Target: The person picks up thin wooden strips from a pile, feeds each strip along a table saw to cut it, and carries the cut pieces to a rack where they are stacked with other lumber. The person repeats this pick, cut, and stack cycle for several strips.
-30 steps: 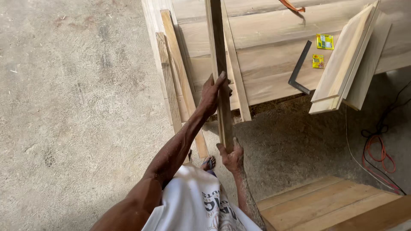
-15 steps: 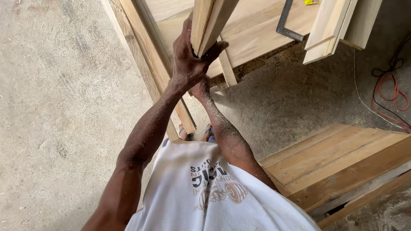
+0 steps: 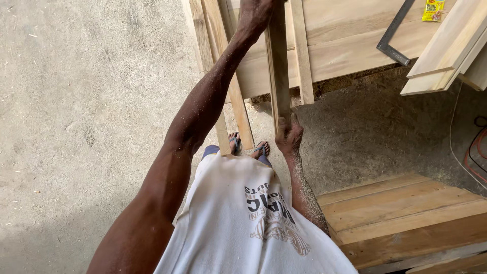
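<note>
Two hands grip one long wooden strip (image 3: pixel 278 66) held upright in front of the desk (image 3: pixel 350 40): left hand (image 3: pixel 256 12) wrapped high, right hand (image 3: pixel 289 136) clenched at its lower end. It looks stiff, fairly light, best held near both ends.

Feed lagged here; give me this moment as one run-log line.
left hand: grips wooden slat high | right hand: grips slat's lower end | slat: near upright, before workbench | floor: concrete
</note>
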